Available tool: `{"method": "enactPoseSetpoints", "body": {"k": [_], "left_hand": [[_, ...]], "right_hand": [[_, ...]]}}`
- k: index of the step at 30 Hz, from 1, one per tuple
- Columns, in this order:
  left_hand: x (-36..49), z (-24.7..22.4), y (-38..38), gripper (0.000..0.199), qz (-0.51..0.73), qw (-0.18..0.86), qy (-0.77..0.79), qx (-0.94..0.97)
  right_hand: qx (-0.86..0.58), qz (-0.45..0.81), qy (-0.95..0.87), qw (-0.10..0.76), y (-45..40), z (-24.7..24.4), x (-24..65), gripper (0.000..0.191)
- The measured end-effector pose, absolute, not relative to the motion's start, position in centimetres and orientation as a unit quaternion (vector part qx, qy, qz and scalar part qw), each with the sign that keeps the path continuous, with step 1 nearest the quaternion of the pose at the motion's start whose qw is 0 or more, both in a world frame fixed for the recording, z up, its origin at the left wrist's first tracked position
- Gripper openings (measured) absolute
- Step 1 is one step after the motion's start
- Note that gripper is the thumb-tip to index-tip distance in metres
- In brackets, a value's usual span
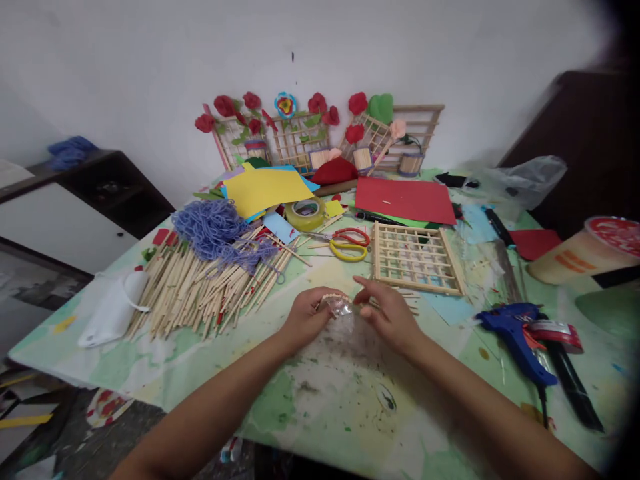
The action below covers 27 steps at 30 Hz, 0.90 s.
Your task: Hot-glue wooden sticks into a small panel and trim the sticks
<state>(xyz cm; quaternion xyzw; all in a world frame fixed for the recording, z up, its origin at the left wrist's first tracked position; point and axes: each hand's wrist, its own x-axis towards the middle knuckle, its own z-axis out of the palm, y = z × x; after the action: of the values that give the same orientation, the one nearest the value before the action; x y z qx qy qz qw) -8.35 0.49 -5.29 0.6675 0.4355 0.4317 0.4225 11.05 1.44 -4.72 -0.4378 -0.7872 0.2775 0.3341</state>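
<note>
Above the near middle of the table, my left hand (310,319) is closed on a small curved strip of short wooden stick pieces (336,297). Shiny clear plastic (343,309) shows just under the strip; whether it is tape or film I cannot tell. Close on the other side is my right hand (390,315), its index finger stretched out and apart from the thumb. The thumb's tip is at the right edge of the plastic, and I cannot make out whether they touch. Beyond my right hand lies a wooden stick lattice (417,259).
Left are loose wooden sticks (185,293), purple yarn (210,227) and a white glue bottle (117,307). Scissors (347,243), a tape roll (305,212), yellow paper (265,190) and red paper (405,200) lie farther back. A blue glue gun (520,340) and cup (585,250) are right.
</note>
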Motion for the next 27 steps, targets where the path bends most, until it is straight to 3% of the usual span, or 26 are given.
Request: {"method": "enactPoseSetpoints", "body": {"k": [4,8,19,27], "left_hand": [[-8.2,-5.7,0.7,0.039,0.442,0.509,0.48,0.561],[-8.4,-6.0,1.2,0.039,0.449,0.505,0.495,0.546],[-8.9,-5.5,1.9,0.033,0.47,0.492,0.512,0.525],[-9.6,-5.1,2.3,0.022,0.481,0.415,0.532,0.56]], "right_hand": [[-0.549,0.085,-0.808,0.196,6.9,-2.6,11.1,0.047],[-0.543,0.037,-0.832,0.104,12.2,-3.1,9.6,0.038],[-0.554,0.035,-0.831,0.048,16.3,-3.0,6.2,0.044],[-0.592,0.066,-0.799,0.084,10.6,-0.1,10.5,0.056]]}}
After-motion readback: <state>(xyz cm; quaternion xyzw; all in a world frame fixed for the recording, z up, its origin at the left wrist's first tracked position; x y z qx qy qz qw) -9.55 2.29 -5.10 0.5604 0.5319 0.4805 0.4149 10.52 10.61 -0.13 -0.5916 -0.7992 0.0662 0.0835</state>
